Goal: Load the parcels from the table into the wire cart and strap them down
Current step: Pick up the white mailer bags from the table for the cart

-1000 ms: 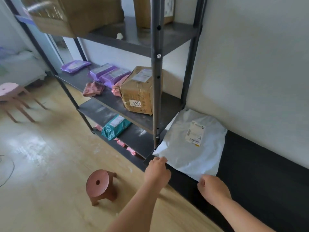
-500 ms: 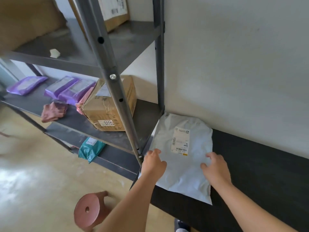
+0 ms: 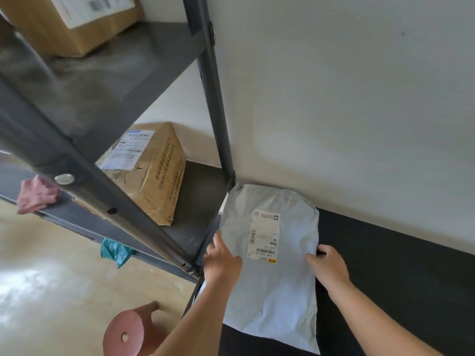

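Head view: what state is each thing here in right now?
Grey mailer bag, flat on the black table, label up.
Left hand, touching the bag's left edge; grip unclear.
Right hand, pinching the bag's right edge.
Cardboard box, shut, taped, dented, on the shelf.
Stool, upright on the floor.

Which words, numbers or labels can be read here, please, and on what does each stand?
No text reads clearly.
Pale grey plastic mailer bag, white sticker: barcodes, print too small.
Brown cardboard box on the middle shelf, white-and-blue label: blurred.
Brown cardboard box on the top shelf, white barcode label: blurred, cut off.
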`<action>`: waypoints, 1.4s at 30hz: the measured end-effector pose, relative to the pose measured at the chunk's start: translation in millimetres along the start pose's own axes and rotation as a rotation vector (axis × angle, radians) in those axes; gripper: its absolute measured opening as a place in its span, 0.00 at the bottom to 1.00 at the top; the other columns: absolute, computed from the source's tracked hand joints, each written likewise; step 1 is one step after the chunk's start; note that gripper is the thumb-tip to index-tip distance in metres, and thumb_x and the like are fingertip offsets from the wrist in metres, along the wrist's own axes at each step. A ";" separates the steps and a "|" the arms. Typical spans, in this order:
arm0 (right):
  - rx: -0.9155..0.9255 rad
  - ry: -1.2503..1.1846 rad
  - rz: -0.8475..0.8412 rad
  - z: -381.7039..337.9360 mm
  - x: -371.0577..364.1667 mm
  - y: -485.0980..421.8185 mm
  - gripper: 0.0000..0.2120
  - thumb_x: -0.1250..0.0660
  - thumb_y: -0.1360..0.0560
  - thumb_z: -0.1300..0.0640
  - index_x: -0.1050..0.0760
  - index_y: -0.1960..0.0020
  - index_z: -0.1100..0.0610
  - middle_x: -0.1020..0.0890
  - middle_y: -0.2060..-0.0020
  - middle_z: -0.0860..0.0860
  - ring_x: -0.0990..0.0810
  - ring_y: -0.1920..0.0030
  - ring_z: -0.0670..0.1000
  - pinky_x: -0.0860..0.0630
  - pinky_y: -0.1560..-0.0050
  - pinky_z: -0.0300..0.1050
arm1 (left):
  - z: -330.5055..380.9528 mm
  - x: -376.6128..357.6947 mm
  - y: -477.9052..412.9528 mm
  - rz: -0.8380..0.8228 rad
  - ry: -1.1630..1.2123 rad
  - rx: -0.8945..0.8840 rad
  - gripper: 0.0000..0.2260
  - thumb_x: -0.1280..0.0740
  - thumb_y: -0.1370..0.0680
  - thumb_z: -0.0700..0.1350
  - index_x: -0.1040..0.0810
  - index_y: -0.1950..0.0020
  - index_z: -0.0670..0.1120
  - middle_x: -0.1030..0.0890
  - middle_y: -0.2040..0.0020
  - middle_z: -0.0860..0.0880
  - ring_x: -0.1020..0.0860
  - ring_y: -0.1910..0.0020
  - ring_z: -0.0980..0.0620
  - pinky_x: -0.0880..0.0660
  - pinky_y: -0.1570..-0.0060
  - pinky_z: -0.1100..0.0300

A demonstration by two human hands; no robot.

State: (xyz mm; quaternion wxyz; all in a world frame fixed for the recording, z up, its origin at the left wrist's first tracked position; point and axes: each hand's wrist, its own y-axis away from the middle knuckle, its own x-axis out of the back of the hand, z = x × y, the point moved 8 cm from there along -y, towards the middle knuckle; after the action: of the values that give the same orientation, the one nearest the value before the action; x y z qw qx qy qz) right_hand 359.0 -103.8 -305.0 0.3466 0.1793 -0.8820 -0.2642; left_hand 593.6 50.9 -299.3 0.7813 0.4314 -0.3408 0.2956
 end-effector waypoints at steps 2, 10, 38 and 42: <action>-0.001 -0.009 -0.012 0.6 0.1 -3.5 0.20 0.32 0.25 0.56 0.28 0.34 0.56 0.22 0.55 0.47 0.21 0.55 0.50 0.24 0.57 0.47 | -2.8 -0.3 -4.8 0.003 0.028 0.039 0.34 0.34 0.25 0.44 0.47 0.22 0.50 0.31 0.32 0.44 0.27 0.38 0.43 0.21 0.47 0.51; -0.089 0.039 -0.038 13.9 -1.9 -12.0 0.10 0.34 0.25 0.61 0.23 0.46 0.63 0.18 0.52 0.59 0.18 0.51 0.59 0.22 0.45 0.57 | -7.8 -14.0 -3.6 -0.084 0.119 0.089 0.10 0.33 0.28 0.40 0.32 0.52 0.48 0.24 0.55 0.51 0.24 0.60 0.52 0.29 0.68 0.61; -0.082 -0.299 0.153 75.2 21.4 108.3 0.06 0.32 0.28 0.60 0.26 0.52 0.54 0.19 0.56 0.55 0.18 0.55 0.57 0.20 0.56 0.52 | -36.6 -12.2 74.4 -0.111 0.464 -0.063 0.05 0.41 0.23 0.37 0.27 0.51 0.44 0.22 0.60 0.48 0.25 0.64 0.51 0.29 0.68 0.60; -0.103 -0.248 0.211 102.8 29.8 134.6 0.11 0.31 0.30 0.64 0.26 0.50 0.54 0.19 0.56 0.55 0.19 0.56 0.56 0.20 0.54 0.53 | -39.6 -25.7 94.2 -0.152 0.458 -0.105 0.06 0.42 0.22 0.36 0.26 0.50 0.45 0.21 0.59 0.48 0.24 0.63 0.51 0.28 0.68 0.60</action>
State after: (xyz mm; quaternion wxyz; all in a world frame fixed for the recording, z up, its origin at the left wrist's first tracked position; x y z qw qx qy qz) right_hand 247.8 23.6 -273.8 0.2696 0.0335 -0.9173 -0.2913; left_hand 518.2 123.9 -290.7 0.8795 0.3364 -0.1363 0.3077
